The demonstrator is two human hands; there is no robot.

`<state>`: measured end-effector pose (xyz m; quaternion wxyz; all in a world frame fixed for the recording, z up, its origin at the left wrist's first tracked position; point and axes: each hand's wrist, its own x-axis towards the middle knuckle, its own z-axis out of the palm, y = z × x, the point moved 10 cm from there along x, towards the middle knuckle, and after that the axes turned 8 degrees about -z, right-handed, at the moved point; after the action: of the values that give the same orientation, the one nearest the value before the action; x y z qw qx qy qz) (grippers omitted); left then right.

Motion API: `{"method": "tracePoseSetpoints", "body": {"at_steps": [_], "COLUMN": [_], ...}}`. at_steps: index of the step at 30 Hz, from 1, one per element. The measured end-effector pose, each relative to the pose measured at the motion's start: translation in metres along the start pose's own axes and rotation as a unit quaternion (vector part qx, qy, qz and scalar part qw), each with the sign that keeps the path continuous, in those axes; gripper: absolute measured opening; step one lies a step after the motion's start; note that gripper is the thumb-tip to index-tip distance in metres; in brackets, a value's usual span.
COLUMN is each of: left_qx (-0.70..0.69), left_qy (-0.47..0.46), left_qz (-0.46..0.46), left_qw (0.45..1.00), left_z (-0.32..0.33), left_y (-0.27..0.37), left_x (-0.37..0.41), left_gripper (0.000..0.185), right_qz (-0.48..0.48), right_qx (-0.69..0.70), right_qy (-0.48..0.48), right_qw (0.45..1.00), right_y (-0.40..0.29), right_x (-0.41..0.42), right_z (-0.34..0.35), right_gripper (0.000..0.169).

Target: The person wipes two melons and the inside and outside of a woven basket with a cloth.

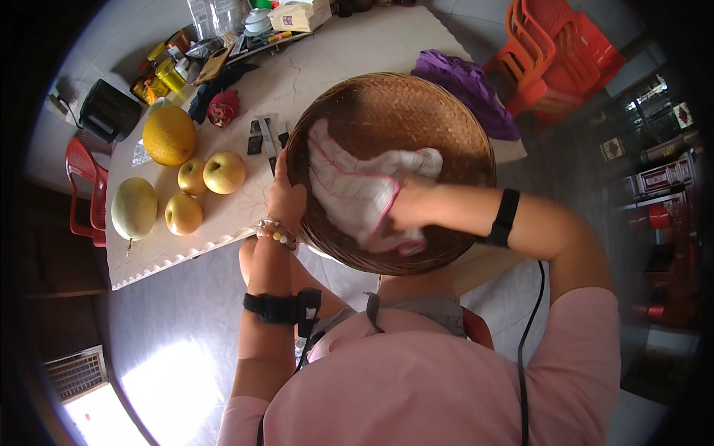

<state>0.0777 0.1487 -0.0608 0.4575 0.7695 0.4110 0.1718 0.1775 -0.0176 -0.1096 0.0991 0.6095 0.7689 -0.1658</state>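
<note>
A round woven bamboo basket (390,92) is tilted towards me at the front edge of the table. My left hand (287,198) grips its left rim, the thumb on the inside. Within the basket lies a white cloth with pink edging (357,192), spread over the dark woven bottom. My right hand (410,206) presses on this cloth; it is blurred and its fingers are partly hidden by the fabric. Just left of the basket, a knife (268,142) rests on the table beside small dark pieces.
Left on the marble-look table (357,47) are a large orange citrus fruit (169,135), several yellow apples (224,172), a pale melon (134,208) and a dragon fruit (223,108). Purple cloth (466,92) lies behind the basket. Red plastic chairs (558,61) stand at right.
</note>
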Motion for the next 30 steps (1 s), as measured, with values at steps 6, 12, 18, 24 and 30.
{"method": "tracePoseSetpoints", "body": {"at_steps": [6,12,18,24,30], "left_qx": [-0.15,-0.318,-0.16,-0.131,-0.129], "left_qy": [0.03,0.069,0.109,0.147,0.139], "left_qz": [-0.004,-0.094,0.022,0.099,0.074], "left_qw": [0.988,0.941,0.981,0.976,0.979], "left_z": [0.014,0.005,-0.007,-0.015,-0.014], "left_y": [-0.033,-0.039,-0.012,0.006,0.02], "left_x": [0.021,0.008,-0.003,-0.017,-0.024], "left_gripper": [0.07,0.062,0.062,0.064,0.063], "right_qz": [0.2,0.176,-0.127,-0.012,0.195], "right_qx": [0.014,0.099,0.058,-0.098,-0.055], "right_qy": [0.039,-0.13,0.006,-0.045,0.012], "right_qw": [0.979,0.971,0.99,0.994,0.979], "right_y": [0.141,-0.004,-0.086,-0.008,0.051], "right_x": [-0.06,-0.055,-0.028,-0.079,-0.122], "right_z": [-0.004,-0.026,-0.02,-0.008,-0.021], "right_gripper": [0.076,0.046,0.026,0.021,0.033]}}
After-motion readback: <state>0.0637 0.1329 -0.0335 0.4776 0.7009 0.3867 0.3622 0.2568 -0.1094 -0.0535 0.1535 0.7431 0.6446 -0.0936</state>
